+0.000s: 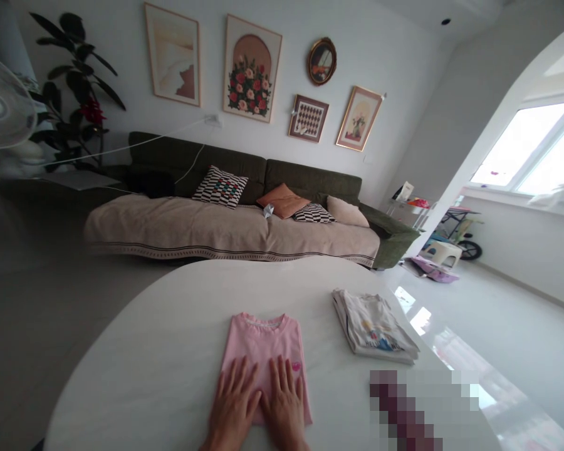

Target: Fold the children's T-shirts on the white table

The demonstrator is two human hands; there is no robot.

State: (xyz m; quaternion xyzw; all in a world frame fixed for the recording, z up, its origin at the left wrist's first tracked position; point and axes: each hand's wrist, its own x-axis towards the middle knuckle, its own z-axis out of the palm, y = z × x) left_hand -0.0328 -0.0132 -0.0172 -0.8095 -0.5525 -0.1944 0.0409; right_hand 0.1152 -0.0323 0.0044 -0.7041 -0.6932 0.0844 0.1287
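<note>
A pink T-shirt (263, 341), folded into a neat rectangle, lies flat on the white table (160, 351) with its neckline away from me. It bears a small darker pink heart print on the right of its front. My left hand (234, 401) rests palm down on the shirt's lower left part, fingers stretched out. Beside it, my right hand (282, 398) presses flat on the lower right part, fingers extended, just below the heart. The two thumbs nearly meet. The shirt's bottom edge is partly hidden under my hands.
Folded white shirts (376, 326) with a printed front lie stacked at the table's right. A pixelated patch covers the near right. Beyond the table stands a green sofa (310, 178) with a beige cover and cushions. A fan (4, 106) is at the far left.
</note>
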